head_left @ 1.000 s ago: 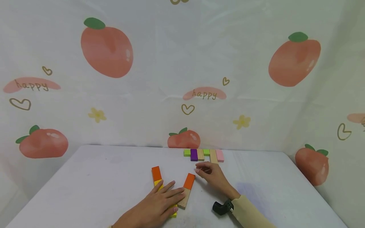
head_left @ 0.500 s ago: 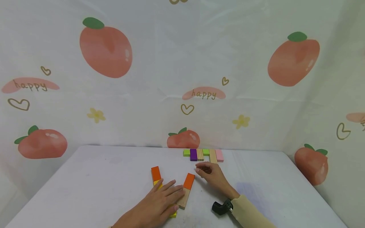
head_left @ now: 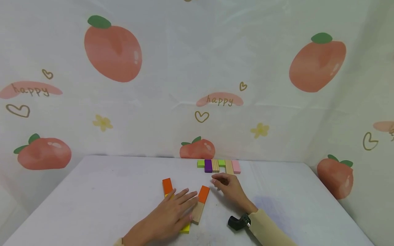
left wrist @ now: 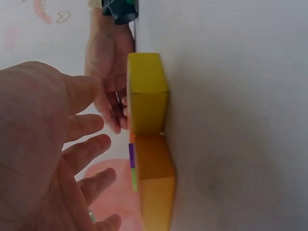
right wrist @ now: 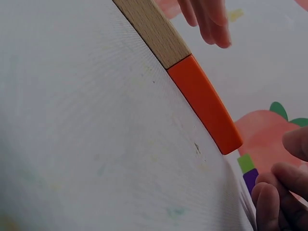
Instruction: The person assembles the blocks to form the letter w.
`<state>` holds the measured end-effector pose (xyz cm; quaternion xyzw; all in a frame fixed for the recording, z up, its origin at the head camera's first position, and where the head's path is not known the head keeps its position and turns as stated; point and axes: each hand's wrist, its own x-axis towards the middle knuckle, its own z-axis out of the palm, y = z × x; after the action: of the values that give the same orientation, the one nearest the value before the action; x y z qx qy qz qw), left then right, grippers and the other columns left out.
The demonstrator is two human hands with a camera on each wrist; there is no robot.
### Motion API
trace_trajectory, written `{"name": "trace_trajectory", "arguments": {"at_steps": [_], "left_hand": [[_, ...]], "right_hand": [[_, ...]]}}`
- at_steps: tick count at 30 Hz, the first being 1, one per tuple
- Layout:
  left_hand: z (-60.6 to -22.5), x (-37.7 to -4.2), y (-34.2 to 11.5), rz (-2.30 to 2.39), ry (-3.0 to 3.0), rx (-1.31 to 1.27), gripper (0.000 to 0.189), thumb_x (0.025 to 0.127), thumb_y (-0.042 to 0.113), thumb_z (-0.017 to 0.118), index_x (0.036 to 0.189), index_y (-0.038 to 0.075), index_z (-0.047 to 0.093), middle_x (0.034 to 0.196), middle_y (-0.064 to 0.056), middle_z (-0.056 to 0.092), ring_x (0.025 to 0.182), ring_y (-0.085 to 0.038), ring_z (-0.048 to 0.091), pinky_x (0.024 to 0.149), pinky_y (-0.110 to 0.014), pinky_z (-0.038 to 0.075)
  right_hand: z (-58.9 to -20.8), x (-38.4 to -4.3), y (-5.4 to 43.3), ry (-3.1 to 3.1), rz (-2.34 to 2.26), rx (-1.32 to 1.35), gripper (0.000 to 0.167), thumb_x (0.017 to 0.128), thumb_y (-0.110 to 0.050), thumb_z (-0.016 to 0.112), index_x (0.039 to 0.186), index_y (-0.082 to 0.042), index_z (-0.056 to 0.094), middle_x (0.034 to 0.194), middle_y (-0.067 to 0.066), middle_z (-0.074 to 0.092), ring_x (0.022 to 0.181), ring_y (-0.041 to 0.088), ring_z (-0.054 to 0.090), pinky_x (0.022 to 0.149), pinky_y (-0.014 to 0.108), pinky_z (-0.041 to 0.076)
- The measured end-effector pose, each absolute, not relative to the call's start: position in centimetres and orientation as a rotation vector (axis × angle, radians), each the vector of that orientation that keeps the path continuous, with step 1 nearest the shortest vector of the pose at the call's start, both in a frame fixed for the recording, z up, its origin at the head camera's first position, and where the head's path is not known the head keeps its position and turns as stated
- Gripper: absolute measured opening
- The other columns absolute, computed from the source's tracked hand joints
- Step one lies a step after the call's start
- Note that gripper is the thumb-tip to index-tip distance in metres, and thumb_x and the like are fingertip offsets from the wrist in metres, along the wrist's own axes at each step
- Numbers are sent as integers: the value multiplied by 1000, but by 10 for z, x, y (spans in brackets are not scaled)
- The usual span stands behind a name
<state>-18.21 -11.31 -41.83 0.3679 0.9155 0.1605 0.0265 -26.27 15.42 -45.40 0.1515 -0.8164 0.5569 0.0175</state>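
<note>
Cloth [head_left: 166,65] printed with fruit backs a white table [head_left: 107,198] where two hands [head_left: 172,213] [head_left: 231,189], apart, fingers loose, are near blocks [head_left: 203,194].

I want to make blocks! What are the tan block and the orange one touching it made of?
The tan rectangular block looks like bare matte wood: grain streaks show. The orange rectangular block looks smooth, its edge faintly shiny: perhaps painted wood, though no grain shows.
</note>
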Motion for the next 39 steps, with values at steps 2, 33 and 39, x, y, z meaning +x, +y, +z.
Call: {"name": "trace_trajectory", "arguments": {"at_steps": [2, 33, 39], "left_hand": [[-417, -185, -110, 488, 2830, 1110, 57, 107, 49, 43, 156, 21, 44, 162, 5, 37, 150, -28, 31, 117, -65, 22], [-413, -207, -86, 330, 2751, 1054, 56, 105, 46, 51, 155, 23, 44, 159, 6, 40, 150, -29, 30, 117, -63, 23], [-414, -209, -86, 341, 2744, 1058, 56, 104, 45, 52, 155, 23, 45, 159, 6, 41, 149, -28, 32, 117, -62, 25]], "right_hand": [[-454, -263, 154, -2534, 1742, 467, 27, 99, -14, 67, 120, 3, 70, 103, 12, 72, 81, 22, 63, 73, 19, 54], [-448, -266, 156, -2542, 1703, 632, 31, 98, -14, 68, 122, 6, 66, 107, 16, 70, 85, 21, 66, 74, 23, 56], [-439, -284, 156, -2591, 1529, 608, 30, 94, -16, 74, 118, 2, 70, 103, 8, 70, 88, 19, 64, 79, 25, 56]]}}
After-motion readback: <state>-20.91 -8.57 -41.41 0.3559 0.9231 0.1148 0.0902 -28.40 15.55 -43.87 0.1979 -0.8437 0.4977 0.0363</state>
